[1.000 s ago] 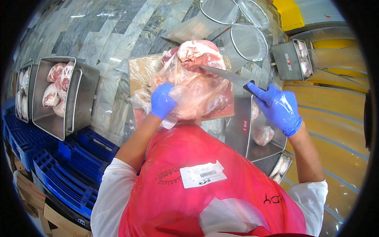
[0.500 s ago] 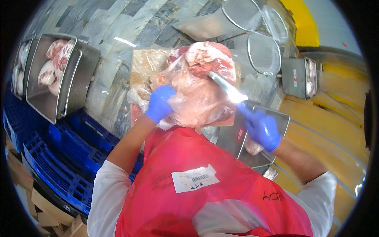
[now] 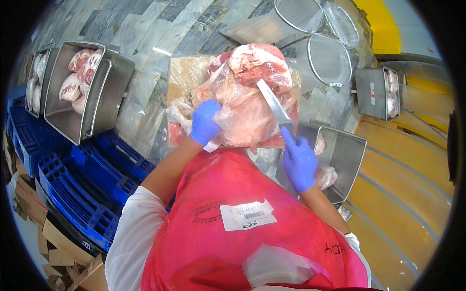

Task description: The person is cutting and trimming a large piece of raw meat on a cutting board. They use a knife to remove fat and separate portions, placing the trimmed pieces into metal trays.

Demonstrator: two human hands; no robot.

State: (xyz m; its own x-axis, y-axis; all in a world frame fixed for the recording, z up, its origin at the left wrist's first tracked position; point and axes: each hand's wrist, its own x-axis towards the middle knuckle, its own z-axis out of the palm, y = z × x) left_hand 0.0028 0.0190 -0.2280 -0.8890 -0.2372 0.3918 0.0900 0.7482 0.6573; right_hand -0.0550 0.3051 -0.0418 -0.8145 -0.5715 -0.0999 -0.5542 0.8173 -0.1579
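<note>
Several large cuts of raw meat (image 3: 257,68) lie heaped in front of me, partly under a clear plastic sheet (image 3: 238,119). They rest on an open cardboard box (image 3: 182,80), lined with the same plastic along its left side. My left hand (image 3: 206,121), in a blue glove, is closed on a bunched part of the sheet at the heap's left. In my right hand (image 3: 300,162), also gloved, is a knife (image 3: 274,104). Its broad blade points up and left over the right part of the meat, and the index finger stretches along the handle. Whether the blade touches cannot be told.
A steel bin (image 3: 347,155) with wrapped meat stands to my right. Another steel bin (image 3: 116,77) holding meat is at the left, above blue plastic pallets (image 3: 80,194). Round-rimmed clear bag stands (image 3: 330,58) are at the far right. A smaller steel bin (image 3: 371,94) stands beyond.
My right hand with the knife has drawn inward to the left, closer to the meat. My left hand keeps its hold on the plastic. The whole view has shifted slightly.
</note>
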